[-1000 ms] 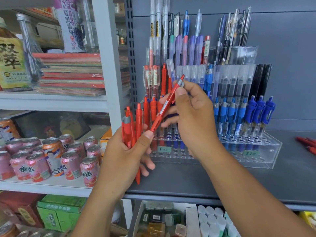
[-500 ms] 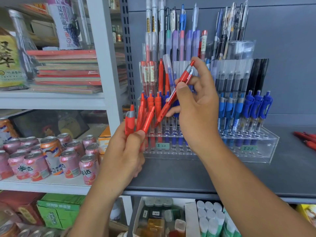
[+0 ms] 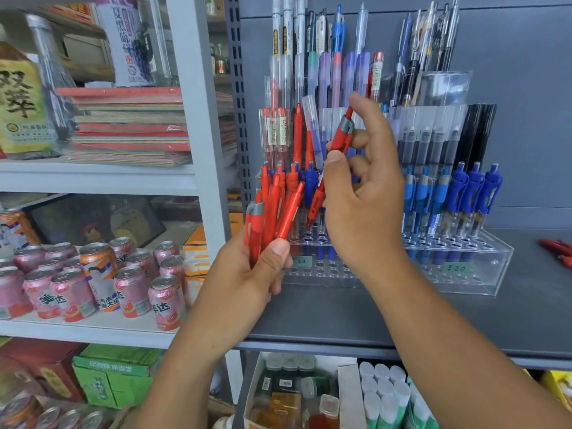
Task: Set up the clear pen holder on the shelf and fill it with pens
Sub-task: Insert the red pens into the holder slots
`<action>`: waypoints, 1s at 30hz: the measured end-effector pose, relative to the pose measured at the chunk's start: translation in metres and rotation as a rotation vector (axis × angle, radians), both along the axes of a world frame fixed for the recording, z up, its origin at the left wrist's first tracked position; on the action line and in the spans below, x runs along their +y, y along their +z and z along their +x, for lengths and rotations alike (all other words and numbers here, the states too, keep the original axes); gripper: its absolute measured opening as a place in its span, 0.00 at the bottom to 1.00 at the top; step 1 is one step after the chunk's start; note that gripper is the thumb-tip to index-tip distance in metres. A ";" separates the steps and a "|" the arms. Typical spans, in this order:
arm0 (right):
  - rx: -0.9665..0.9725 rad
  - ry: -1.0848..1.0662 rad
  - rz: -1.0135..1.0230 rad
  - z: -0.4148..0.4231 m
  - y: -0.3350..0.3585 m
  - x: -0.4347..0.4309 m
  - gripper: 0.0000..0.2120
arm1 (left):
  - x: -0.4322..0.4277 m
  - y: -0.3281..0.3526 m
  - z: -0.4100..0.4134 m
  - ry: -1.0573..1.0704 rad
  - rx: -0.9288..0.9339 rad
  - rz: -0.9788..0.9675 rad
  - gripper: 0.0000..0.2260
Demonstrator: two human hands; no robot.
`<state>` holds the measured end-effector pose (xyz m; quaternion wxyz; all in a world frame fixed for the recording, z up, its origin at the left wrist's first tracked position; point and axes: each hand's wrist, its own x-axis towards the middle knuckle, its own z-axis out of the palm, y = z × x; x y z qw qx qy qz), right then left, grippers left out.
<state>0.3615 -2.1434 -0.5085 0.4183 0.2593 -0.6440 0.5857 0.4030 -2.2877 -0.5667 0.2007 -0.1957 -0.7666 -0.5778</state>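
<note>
Red plastic, with a grey collar near its top, makes up the single pen [image 3: 344, 139] at the centre of the head view. Its long axis runs on a steep diagonal: the clicker end points up and to the right, the writing tip down and to the left, ending just above the sockets in the low front rows of the clear pen holder [image 3: 483, 274]. The right hand [image 3: 362, 193] pinches this pen between the thumb and curled fingers at about mid-barrel, with the back of the hand toward the camera. The forearm rises from the lower right corner of the frame.

The left hand [image 3: 247, 274], lower and just left of centre, grips a bundle of red pens [image 3: 272, 212] in a closed fist, the thumb pressed across their barrels. These fan upward, their clicker ends leaning slightly right.

The holder is a tiered acrylic rack standing on the grey shelf [image 3: 402, 317] against the back panel, right of centre. It already carries upright pens in every tier: red ones at its left, blue pens [image 3: 470, 193] at its right and black ones behind.

A few loose red pens [image 3: 557, 249] lie on the shelf at the right edge of the frame. Drink cans [image 3: 102, 280] fill the lower left, under a stack of notebooks [image 3: 130, 125].
</note>
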 end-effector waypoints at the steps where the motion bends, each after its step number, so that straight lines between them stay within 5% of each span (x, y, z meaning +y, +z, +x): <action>1: -0.005 -0.005 0.007 0.000 0.000 0.001 0.24 | 0.000 0.001 0.001 -0.002 -0.001 0.025 0.11; 19: -0.016 -0.108 0.191 -0.003 -0.003 0.000 0.23 | 0.001 0.004 0.002 0.007 0.005 0.114 0.14; 30: 0.107 -0.317 0.303 -0.013 -0.011 0.000 0.07 | 0.001 0.004 0.003 -0.001 0.012 0.117 0.10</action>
